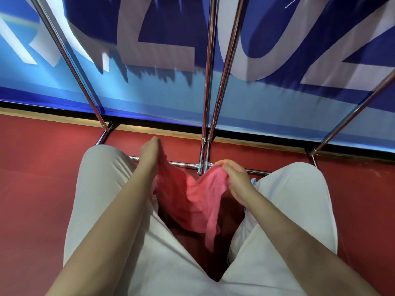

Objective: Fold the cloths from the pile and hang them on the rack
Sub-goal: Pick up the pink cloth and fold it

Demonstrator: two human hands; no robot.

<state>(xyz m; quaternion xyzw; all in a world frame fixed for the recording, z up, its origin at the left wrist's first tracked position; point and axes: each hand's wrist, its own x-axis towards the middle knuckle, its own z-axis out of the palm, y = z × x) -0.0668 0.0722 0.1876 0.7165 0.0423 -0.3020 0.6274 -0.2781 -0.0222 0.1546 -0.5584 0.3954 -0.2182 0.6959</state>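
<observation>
A pink cloth (192, 199) hangs between my two hands, above the gap between my knees. My left hand (150, 151) grips one upper corner of it. A little lower and to the right, my right hand (234, 177) pinches the other upper edge. The cloth sags in the middle and its lower end droops toward the floor. The chrome rack (208, 86) stands right in front of me, its shiny rods rising from a base bar near my hands. No pile of cloths is in view.
My legs in light trousers (102, 199) spread to both sides over a red floor (38, 189). Behind the rack hangs a blue banner (171, 39) with large pale letters. More slanted rack rods stand at the left (70, 63) and right (352, 112).
</observation>
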